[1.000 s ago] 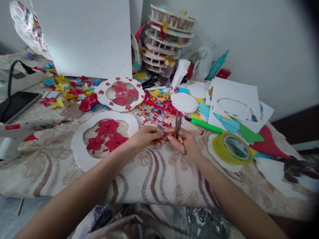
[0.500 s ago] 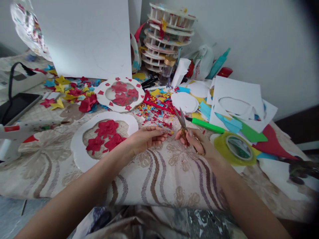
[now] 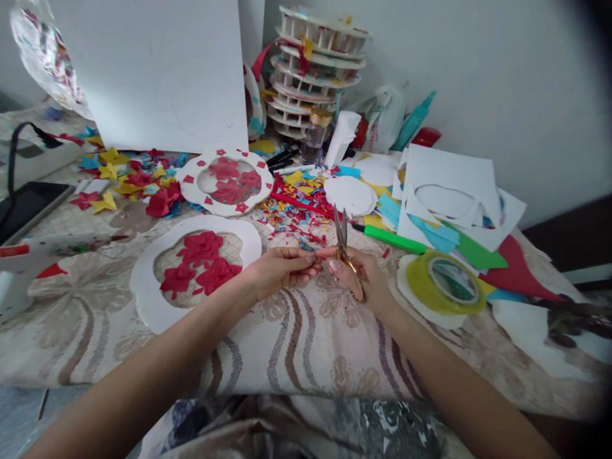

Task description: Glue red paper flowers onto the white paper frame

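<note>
My right hand [image 3: 356, 274] is closed around the gold handles of a pair of scissors [image 3: 341, 236], whose blades point up and away, slightly parted. My left hand [image 3: 289, 266] has its thumb and fingers pinched together, the fingertips meeting those of my right hand; whatever it pinches is too small to make out. Left of my left hand lies a white scalloped paper ring [image 3: 143, 280] with red paper flowers [image 3: 203, 247] in its opening. Behind it rests a second white ring [image 3: 186, 175] dotted with red pieces. Small colourful paper scraps [image 3: 296, 217] lie just beyond my hands.
A roll of yellow tape [image 3: 425, 280] and a green marker [image 3: 394, 240] lie to the right, near cut white sheets [image 3: 452, 162]. A tiered white stand [image 3: 318, 64] and a glass jar [image 3: 315, 137] stand behind. At left are a glue gun [image 3: 43, 248] and a phone [image 3: 33, 207].
My right hand has moved left with the scissors, so its fingertips now meet my left hand's. The scissors now point more upright. The whole view has shifted slightly.
</note>
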`<state>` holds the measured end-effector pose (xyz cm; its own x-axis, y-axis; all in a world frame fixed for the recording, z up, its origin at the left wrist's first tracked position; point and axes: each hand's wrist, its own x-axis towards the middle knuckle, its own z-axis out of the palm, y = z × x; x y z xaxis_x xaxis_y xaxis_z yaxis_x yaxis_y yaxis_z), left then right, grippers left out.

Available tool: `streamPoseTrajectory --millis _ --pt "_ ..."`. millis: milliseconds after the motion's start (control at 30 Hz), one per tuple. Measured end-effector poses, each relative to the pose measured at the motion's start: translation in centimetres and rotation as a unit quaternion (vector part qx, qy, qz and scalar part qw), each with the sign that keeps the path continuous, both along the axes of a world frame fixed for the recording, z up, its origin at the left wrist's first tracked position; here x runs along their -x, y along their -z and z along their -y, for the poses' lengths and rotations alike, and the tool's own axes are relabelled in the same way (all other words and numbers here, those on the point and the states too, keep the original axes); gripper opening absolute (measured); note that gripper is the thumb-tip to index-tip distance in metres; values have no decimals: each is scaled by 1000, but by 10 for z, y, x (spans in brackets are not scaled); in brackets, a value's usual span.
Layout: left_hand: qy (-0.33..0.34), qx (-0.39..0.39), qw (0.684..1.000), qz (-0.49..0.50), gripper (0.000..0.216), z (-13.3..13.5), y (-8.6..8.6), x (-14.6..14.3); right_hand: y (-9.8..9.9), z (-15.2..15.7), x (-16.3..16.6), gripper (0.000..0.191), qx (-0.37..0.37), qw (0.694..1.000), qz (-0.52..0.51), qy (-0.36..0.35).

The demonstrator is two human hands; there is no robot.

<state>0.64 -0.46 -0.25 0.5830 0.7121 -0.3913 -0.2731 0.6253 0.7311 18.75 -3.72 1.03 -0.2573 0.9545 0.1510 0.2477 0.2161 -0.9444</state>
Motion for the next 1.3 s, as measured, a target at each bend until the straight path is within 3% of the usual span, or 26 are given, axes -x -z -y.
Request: streamPoseTrajectory --millis 267,533,733,933,1067,1300 --pt "-8 -1 1000 -3 15 1 -1 1 3 -1 0 33 21 1000 18 -6" --pt "1 -11 1000 -14 9 -1 2 2 8 -5 0 36 52 996 -64 -17" --pt "-14 -7 1000 -15 8 -1 0 1 16 -11 -2 39 32 993 -106 31" --pt "-46 0 999 -15 12 -2 -6 -1 8 -6 -8 37 43 998 -39 3" --pt "-69 -5 998 -3 13 -4 -3 0 -3 -7 -14 46 71 997 10 -31" --pt "-98 3 995 15 13 -5 1 2 -26 -6 -27 45 203 959 137 -143"
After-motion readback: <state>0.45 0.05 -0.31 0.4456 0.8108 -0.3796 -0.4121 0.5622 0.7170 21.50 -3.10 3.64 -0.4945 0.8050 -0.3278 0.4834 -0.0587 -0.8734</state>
